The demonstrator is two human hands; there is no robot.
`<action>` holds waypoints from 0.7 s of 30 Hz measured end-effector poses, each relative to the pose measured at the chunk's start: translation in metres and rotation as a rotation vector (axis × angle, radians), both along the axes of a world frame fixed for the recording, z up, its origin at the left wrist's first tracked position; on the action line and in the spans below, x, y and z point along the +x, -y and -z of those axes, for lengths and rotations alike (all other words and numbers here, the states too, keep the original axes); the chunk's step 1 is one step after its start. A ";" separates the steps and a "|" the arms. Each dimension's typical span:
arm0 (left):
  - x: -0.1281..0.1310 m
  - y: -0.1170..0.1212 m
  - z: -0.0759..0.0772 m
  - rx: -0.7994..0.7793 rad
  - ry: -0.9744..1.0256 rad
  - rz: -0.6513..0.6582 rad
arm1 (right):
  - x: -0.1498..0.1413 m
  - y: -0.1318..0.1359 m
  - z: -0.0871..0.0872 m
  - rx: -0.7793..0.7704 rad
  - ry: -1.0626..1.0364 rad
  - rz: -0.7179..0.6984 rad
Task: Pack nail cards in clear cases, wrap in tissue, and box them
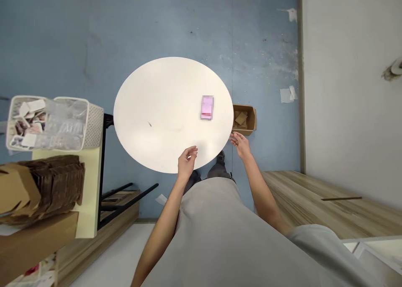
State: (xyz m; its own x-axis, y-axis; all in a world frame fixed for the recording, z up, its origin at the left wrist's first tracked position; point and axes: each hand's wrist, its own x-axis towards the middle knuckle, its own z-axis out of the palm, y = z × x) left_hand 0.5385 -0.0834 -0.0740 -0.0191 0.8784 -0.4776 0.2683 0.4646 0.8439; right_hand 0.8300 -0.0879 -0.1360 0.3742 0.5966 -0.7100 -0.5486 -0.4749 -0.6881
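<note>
A small pink rectangular item (207, 107) with a red strip near its lower end lies on the right part of the round white table (157, 86). Its surface is pixelated, so I cannot tell its kind. My left hand (187, 160) is over the table's near edge, below the pink item and apart from it. Its fingers are loosely curved, with a gap to the thumb and nothing held. Just off the table's right edge is my right hand (241, 144), fingers apart and holding nothing, near a cardboard box (251, 119).
The box stands on the blue floor with cardboard pieces inside. At left, a yellowish table (89, 190) bears white baskets (96, 124) of packets and plastic bags, plus stacked flattened cardboard (56, 182). A wood-grain cabinet (301, 195) and a wall are at right.
</note>
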 end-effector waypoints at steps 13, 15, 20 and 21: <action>-0.205 0.022 -0.036 0.291 0.162 -0.466 | -0.260 -0.052 -0.070 0.204 0.108 -0.605; -0.254 0.034 -0.041 0.299 0.152 -0.538 | -0.311 -0.056 -0.080 0.227 0.137 -0.690; -0.355 0.054 -0.041 0.265 0.138 -0.691 | -0.422 -0.061 -0.102 0.252 0.178 -0.841; -0.370 0.054 -0.040 0.256 0.138 -0.709 | -0.439 -0.062 -0.106 0.258 0.184 -0.861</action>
State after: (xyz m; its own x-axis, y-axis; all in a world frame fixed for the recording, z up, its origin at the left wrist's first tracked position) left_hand 0.1689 -0.1373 -0.0336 -0.5742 0.7619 -0.2997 -0.1363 0.2720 0.9526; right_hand 0.3907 -0.0256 -0.0301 -0.1792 0.8533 -0.4897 0.0529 -0.4887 -0.8709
